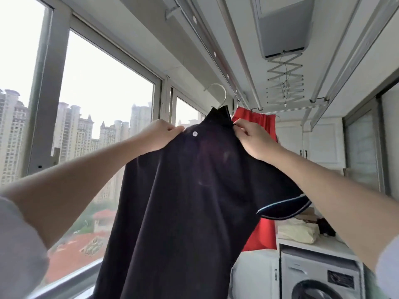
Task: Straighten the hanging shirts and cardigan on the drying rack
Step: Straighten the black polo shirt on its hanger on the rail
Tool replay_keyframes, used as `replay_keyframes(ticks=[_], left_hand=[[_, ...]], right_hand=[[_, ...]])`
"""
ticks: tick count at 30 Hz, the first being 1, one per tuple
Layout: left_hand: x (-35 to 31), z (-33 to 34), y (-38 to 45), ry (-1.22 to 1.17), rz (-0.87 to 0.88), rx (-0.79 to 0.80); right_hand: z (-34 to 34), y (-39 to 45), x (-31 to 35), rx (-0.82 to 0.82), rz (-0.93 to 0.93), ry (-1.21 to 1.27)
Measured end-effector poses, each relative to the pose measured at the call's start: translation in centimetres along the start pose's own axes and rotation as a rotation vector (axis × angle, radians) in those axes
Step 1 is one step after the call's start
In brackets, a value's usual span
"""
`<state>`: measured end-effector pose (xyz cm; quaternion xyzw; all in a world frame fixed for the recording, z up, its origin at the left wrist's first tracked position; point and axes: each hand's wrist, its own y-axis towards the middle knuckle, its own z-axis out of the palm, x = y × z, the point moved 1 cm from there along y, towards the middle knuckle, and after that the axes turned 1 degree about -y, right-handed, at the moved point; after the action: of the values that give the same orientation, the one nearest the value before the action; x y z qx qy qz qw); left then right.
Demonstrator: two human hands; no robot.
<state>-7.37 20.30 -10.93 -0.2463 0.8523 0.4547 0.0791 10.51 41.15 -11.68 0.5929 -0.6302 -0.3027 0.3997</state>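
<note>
Shirt (185, 201), dark navy and short-sleeved, hung front and centre on a metal hanger (220, 93) whose hook curved up toward the ceiling drying rack (241, 50). Both arms were stretched up and forward, bare to the elbow, grey sleeves bunched at the bottom corners of the view. The left hand (160, 134) was up at the shirt's left shoulder, knuckles toward me, fingers closed and pinching a fold of the dark cloth. The right hand (251, 138) was up at the other side, right at the base of the collar, thumb and forefinger nipped together on the fabric edge, the rest of the fingers curled under. Between the two hands sat a small round white logo (194, 134) on the shirt; whatever was printed in it was too small to read. The sleeve cuff (285, 207) on the right carried a pale stripe. Just behind the shirt hung a red garment (262, 126). Lower right stood a washing machine (319, 277), its panel markings unreadable.
</note>
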Motion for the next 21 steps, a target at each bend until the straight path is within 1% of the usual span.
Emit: replay_keyframes(ticks=[1,3,5,6,8,10,11,12,13,14,16,17,18,19,20,21], left_hand=[[0.7,0.2,0.0,-0.016,-0.021,0.025],[1.9,0.6,-0.2,-0.057,-0.046,0.043],[2.4,0.9,-0.2,-0.067,-0.047,-0.011],[2.4,0.9,-0.3,-0.067,-0.063,-0.078],[2.9,0.7,-0.3,-0.084,-0.067,-0.273],[3.5,0.4,-0.9,-0.056,0.044,-0.436],[3.6,0.3,-1.4,-0.046,0.127,-0.469],[3.5,0.4,-1.7,-0.052,0.197,-0.44],[3.3,0.6,-2.0,-0.073,0.238,-0.339],[3.1,1.1,-2.3,-0.076,0.243,-0.172],[2.5,2.3,-3.1,0.0,0.191,0.212],[2.6,2.6,-3.4,0.024,0.138,0.372],[2.7,2.7,-3.7,0.009,0.085,0.482],[2.8,2.5,-3.8,-0.04,0.055,0.501],[2.9,2.0,-3.8,-0.107,0.052,0.424],[3.3,1.3,-3.4,-0.175,0.058,0.258]], right_hand=[[0.0,-0.5,-0.2,0.037,0.02,-0.013],[0.0,-1.4,-0.9,0.137,0.035,-0.129],[0.2,-1.9,-0.9,0.196,0.028,-0.255],[0.4,-1.9,-1.2,0.19,0.026,-0.282],[0.4,-1.7,-2.0,0.156,0.037,-0.318],[0.3,-1.7,-3.6,0.129,0.065,-0.465],[0.2,-1.9,-4.1,0.109,0.071,-0.564],[0.0,-2.0,-4.2,0.089,0.074,-0.634],[-0.2,-2.0,-4.2,0.068,0.071,-0.673],[-0.4,-2.1,-3.9,0.035,0.071,-0.68],[-0.6,-2.0,-3.4,-0.064,0.056,-0.714],[-0.8,-2.0,-3.2,-0.126,0.042,-0.728],[-0.9,-2.1,-3.1,-0.18,0.033,-0.731],[-0.9,-2.2,-3.0,-0.219,0.021,-0.734],[-1.0,-2.4,-3.1,-0.242,0.002,-0.739],[-1.0,-2.6,-3.2,-0.254,-0.016,-0.742]])
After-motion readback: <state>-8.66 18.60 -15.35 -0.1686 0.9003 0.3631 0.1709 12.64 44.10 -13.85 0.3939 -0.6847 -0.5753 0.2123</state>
